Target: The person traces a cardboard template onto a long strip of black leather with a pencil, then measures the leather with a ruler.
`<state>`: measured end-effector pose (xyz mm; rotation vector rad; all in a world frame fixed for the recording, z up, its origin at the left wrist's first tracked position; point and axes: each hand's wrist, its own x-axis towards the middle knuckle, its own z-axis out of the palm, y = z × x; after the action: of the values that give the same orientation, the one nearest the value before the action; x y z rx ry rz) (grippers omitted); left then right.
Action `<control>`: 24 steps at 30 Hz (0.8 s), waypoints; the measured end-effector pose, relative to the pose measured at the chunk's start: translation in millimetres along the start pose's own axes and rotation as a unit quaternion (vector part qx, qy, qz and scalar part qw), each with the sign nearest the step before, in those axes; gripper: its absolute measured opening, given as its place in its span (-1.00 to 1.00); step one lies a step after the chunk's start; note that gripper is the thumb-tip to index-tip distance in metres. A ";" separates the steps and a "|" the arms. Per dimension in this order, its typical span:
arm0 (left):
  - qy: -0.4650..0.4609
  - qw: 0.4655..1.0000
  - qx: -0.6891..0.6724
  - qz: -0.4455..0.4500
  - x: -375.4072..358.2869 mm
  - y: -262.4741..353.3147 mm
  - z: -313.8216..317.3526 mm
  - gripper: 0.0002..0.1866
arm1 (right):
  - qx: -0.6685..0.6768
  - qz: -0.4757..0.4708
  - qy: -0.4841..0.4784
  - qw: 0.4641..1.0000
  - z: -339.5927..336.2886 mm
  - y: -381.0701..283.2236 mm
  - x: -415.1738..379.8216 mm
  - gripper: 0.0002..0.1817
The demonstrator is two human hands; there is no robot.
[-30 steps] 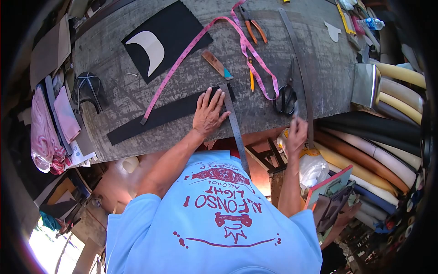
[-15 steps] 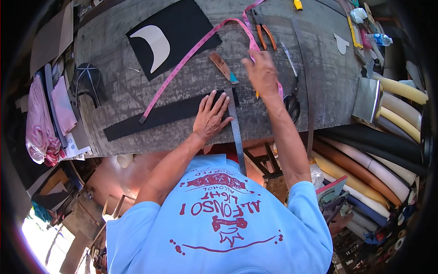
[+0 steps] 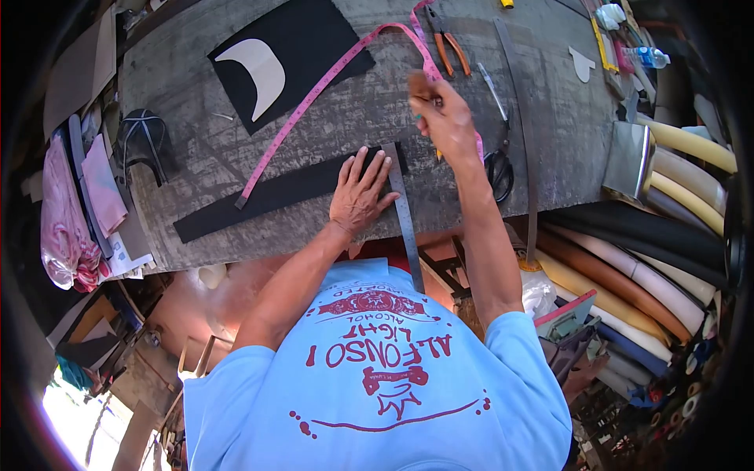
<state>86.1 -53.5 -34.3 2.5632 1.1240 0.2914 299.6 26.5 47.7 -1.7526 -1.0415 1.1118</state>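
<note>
My left hand (image 3: 361, 188) lies flat with its fingers spread on a long black strip of material (image 3: 267, 199). Its thumb side is against a metal ruler (image 3: 404, 220), which crosses the strip's right end and sticks out past the table's near edge. My right hand (image 3: 449, 122) is closed around a flat brown tool with a teal end (image 3: 422, 85), raised above the table; the tool is blurred and partly hidden by the fingers. A pink tape measure (image 3: 314, 93) curves from the strip up past that hand. Black-handled scissors (image 3: 499, 174) lie right of the wrist.
Orange-handled pliers (image 3: 448, 51), a pen (image 3: 492, 90) and a long metal straightedge (image 3: 521, 118) lie on the right. Farther back, a white crescent template (image 3: 267, 74) rests on black material (image 3: 318, 39). Several rolls (image 3: 683, 149) stand beyond the right edge.
My right hand has picked up the brown tool with the teal end from the table and lifted it. My left hand stays on the strip beside the ruler.
</note>
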 end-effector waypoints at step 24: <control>-0.067 0.998 0.011 -0.020 17.2 15.6 -22.2 -0.07 | 0.085 -0.063 0.046 0.993 35.9 76.5 -103.2 -0.68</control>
<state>101.2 -45.9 -7.0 2.5345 1.1325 0.0968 254.4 -87.9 -3.8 -1.5661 -0.9593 1.0006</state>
